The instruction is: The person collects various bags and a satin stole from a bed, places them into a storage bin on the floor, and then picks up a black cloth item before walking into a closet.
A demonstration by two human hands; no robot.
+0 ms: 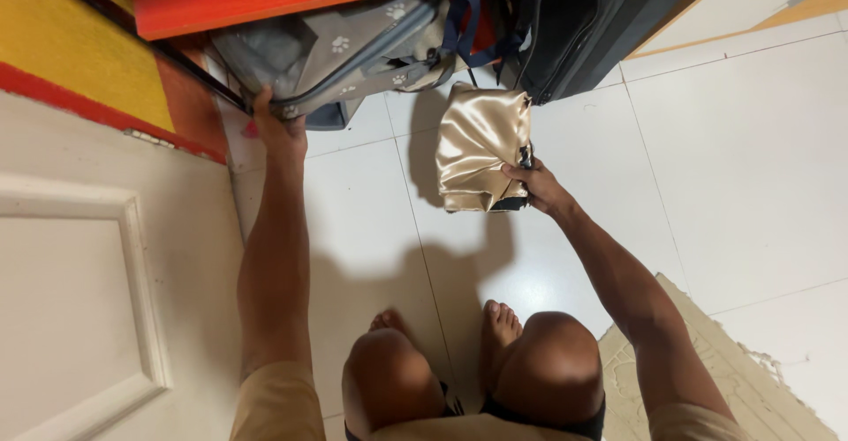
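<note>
Gold satin bundle [481, 145] hangs from right hand [537, 185] grip, left of it.

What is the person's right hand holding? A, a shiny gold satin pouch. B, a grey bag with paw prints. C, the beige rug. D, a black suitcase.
A: the right hand grips the edge of the shiny gold satin pouch above the white floor tiles, while the left hand grasps the grey paw-print bag.
</note>
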